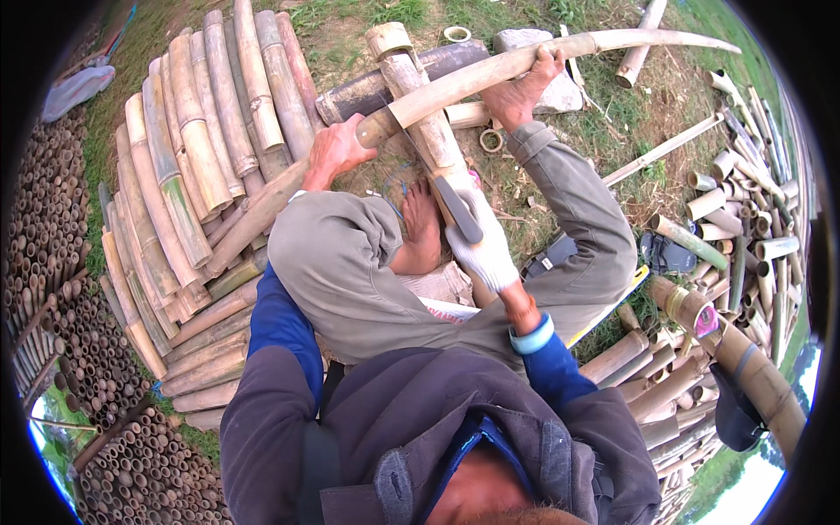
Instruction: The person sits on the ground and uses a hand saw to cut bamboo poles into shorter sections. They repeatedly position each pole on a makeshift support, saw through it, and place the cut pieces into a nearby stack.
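Observation:
A long, curved bamboo pole [490,72] slants across in front of me. My left hand [339,150] is bare and closed around it, left of the middle. My right hand [484,245], in a white glove, grips the dark handle of a saw [458,210]. Its thin blade meets the pole just right of my left hand; how deep it sits I cannot tell. Beneath the pole, a thick bamboo support [420,105] runs toward me. My bare right foot [522,87] presses on the pole farther right, and my left foot [422,214] rests on the ground.
Cut bamboo poles [188,131] lie stacked at left, beside a large pile of short bamboo tubes [96,402]. More cut pieces [744,201] are heaped at right. A dark log [376,92] and a pale stone [560,98] lie beyond. A pink tape measure [706,321] is at right.

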`<control>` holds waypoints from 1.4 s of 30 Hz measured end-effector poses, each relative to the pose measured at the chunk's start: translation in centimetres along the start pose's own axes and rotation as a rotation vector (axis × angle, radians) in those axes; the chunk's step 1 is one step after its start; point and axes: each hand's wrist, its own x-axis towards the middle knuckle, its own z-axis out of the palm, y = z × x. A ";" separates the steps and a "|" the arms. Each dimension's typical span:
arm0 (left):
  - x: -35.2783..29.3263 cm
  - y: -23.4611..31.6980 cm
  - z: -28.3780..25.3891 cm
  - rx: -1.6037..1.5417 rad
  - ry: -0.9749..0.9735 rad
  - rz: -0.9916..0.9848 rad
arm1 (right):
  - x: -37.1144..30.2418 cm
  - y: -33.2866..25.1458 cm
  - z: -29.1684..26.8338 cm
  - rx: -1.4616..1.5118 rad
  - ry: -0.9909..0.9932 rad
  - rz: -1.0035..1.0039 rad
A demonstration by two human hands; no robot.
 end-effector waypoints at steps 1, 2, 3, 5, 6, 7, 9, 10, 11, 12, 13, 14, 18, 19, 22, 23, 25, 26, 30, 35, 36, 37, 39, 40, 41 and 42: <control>0.2 0.7 0.0 0.008 0.005 0.011 | 4.7 1.2 2.3 0.001 0.022 -0.085; 0.7 1.0 0.1 0.017 0.003 0.013 | 8.3 0.7 3.6 -0.024 0.039 -0.075; 0.9 1.4 -0.1 0.029 0.007 0.012 | 10.7 -0.5 4.3 -0.075 0.096 -0.144; 0.4 2.5 -1.0 0.029 0.006 0.016 | 10.4 -1.0 4.5 -0.092 0.105 -0.154; -0.1 3.0 -1.1 0.028 -0.005 0.024 | 8.6 0.0 3.8 -0.060 0.069 -0.094; -0.2 3.0 -1.0 0.031 0.001 0.007 | 7.2 0.8 3.2 -0.021 0.033 -0.045; -0.5 1.6 -0.6 0.029 0.074 -0.001 | -0.5 -0.3 0.5 0.080 0.064 -0.051; -1.3 0.7 0.2 0.022 0.100 -0.016 | -4.1 -2.2 -1.7 -0.003 -0.028 0.125; 1.1 2.9 1.4 -0.009 0.058 0.084 | -8.3 -3.6 -4.2 -0.085 0.018 0.205; -0.3 1.1 1.0 0.001 0.095 0.025 | -9.8 -4.0 -5.1 -0.088 -0.027 0.138; -0.6 0.9 1.1 0.007 0.106 0.026 | -9.6 -4.0 -5.4 -0.116 -0.028 0.087; -0.9 0.5 1.2 0.012 0.117 0.026 | -9.3 -3.9 -5.4 -0.143 -0.030 0.035; -0.5 2.6 0.0 0.044 0.047 0.019 | 5.6 0.8 2.4 -0.058 0.033 -0.111; 0.1 2.5 0.1 0.043 0.041 0.023 | 9.5 -0.3 4.1 -0.124 0.115 -0.194; -0.7 2.2 -0.3 0.033 0.051 -0.021 | 12.4 -3.1 5.3 -0.193 0.043 0.009; -1.2 2.7 -0.3 0.022 0.020 -0.014 | 9.9 -1.2 4.8 -0.176 0.061 -0.017; 0.9 3.4 -0.7 0.023 0.043 0.041 | 5.2 1.5 2.6 -0.152 0.163 -0.174; 0.1 1.9 -0.1 0.034 0.074 0.023 | 1.1 -1.4 0.5 -0.103 0.142 -0.214; -0.4 1.4 0.7 0.003 0.045 0.015 | -11.6 -4.7 -5.7 -0.145 -0.009 0.092; -0.4 2.6 0.5 0.019 0.050 0.027 | 3.7 2.2 1.4 -0.064 0.054 -0.127; -0.8 1.8 0.3 0.034 0.072 0.002 | 7.4 0.4 3.1 -0.072 0.048 -0.107; 0.3 2.6 0.2 0.040 0.072 0.032 | 10.3 -0.9 3.7 -0.142 0.095 -0.097; 0.7 3.2 -0.8 0.048 0.029 0.029 | 10.6 -1.3 4.1 -0.176 0.109 -0.089; 0.9 3.2 -1.2 0.050 0.006 0.029 | 9.6 -0.6 3.9 -0.147 0.106 -0.087; 0.7 2.5 -0.2 0.005 0.022 0.051 | 8.2 0.1 3.4 -0.119 0.107 -0.084; 0.9 2.2 -0.7 0.000 0.030 0.046 | 5.2 0.5 2.1 -0.201 0.097 -0.189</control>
